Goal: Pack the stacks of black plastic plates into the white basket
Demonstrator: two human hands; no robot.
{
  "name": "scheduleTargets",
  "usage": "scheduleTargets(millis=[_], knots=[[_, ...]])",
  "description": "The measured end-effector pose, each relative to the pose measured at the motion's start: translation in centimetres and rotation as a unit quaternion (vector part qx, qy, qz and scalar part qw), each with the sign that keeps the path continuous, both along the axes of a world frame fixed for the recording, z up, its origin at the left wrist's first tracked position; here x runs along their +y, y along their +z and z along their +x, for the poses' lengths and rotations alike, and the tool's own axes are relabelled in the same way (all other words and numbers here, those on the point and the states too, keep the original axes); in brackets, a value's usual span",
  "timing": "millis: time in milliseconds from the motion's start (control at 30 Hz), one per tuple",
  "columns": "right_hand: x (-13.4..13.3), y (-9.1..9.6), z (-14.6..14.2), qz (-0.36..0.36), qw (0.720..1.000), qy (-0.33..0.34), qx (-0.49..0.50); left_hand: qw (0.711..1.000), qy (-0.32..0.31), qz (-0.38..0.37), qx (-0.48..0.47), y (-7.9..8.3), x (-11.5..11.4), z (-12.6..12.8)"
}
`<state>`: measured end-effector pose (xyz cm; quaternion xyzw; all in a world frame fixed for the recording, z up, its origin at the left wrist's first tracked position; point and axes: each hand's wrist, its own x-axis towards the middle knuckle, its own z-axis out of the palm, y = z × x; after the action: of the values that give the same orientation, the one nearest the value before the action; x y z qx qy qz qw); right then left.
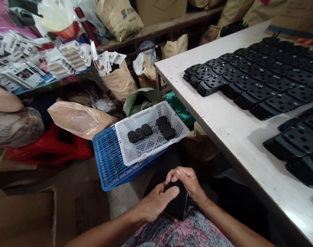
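Note:
Just above my lap, my left hand point(158, 202) grips a flat black piece point(177, 204) with rounded corners, the thumb lying across its face. Curled over the far end of the same piece is my right hand point(186, 181), its fingers closed and touching the edge near the left fingertips. Whether it is one piece or a stack I cannot tell. Beyond my hands a white perforated basket point(129, 159) holds several small stacks of black pieces point(147, 129). The basket rests on a blue plastic crate point(106, 164).
On my right, a white table point(205, 113) bears rows of stacked black plates with holes point(264, 82). An open paper sack point(79, 118) stands left of the basket. Another person's arm point(4, 97) shows at far left, near a red stool point(48, 147) and a table of white packages point(25, 73).

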<state>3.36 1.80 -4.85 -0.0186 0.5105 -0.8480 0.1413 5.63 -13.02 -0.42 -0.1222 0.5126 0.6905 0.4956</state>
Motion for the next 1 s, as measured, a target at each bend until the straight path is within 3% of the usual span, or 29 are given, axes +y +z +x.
scheduleTargets(millis=[167,533,633,733,833,1000], knots=[[0.1,0.4,-1.8,0.002,0.999,0.027,0.026,1.000,0.030,-0.002,0.007,0.1,0.3,-1.1],[-1.8,1.9,-9.8,0.024,0.993,0.058,0.101,0.995,0.070,0.019,0.062,-0.2,-1.9,-7.8],[-3.0,2.1,-11.7,-0.005,0.995,0.041,0.095,0.993,0.096,0.022,0.060,-0.4,-2.7,-9.3],[-3.7,1.4,-13.3,-0.032,0.999,-0.032,0.029,0.990,0.127,0.015,0.058,-1.0,-3.5,-10.9],[-3.5,0.3,-14.2,0.036,0.994,-0.059,-0.086,0.984,0.165,0.000,0.063,-2.2,-4.5,-12.7],[-3.0,-1.1,-15.3,0.188,0.959,0.094,-0.188,0.971,0.225,-0.029,0.081,-5.6,-5.4,-15.5]])
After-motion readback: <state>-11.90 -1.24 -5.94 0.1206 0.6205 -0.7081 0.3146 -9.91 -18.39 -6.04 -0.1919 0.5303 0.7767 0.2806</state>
